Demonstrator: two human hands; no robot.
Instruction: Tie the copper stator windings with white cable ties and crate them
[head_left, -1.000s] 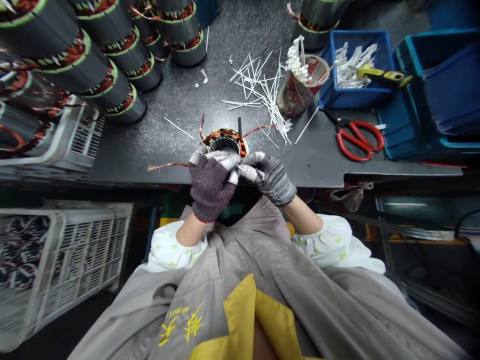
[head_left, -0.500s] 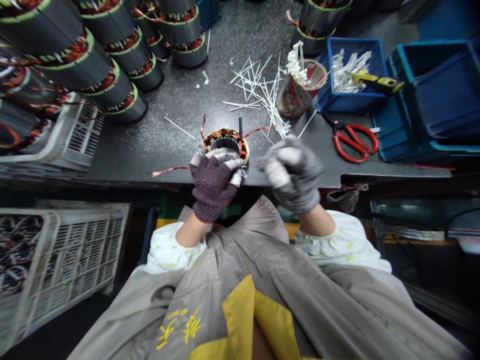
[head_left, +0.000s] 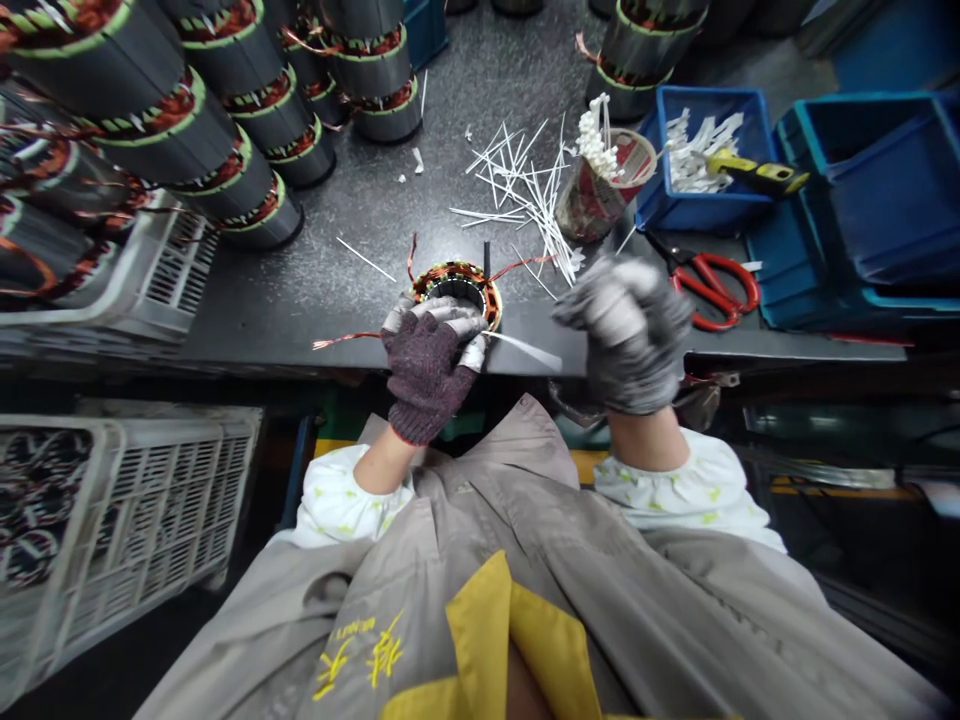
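Purple-gloved left hand grips stator; right apparently fisted

We are recording a dark speckled table with a straight front edge, seen from above under even, flat light. Below its edge, we are noting a white plastic crate standing on the dark floor at lower left, and a second white crate just beside the table's left side. We are also logging stacked blue plastic bins at right, a yellow strip beneath the table, and metal rails at lower right.
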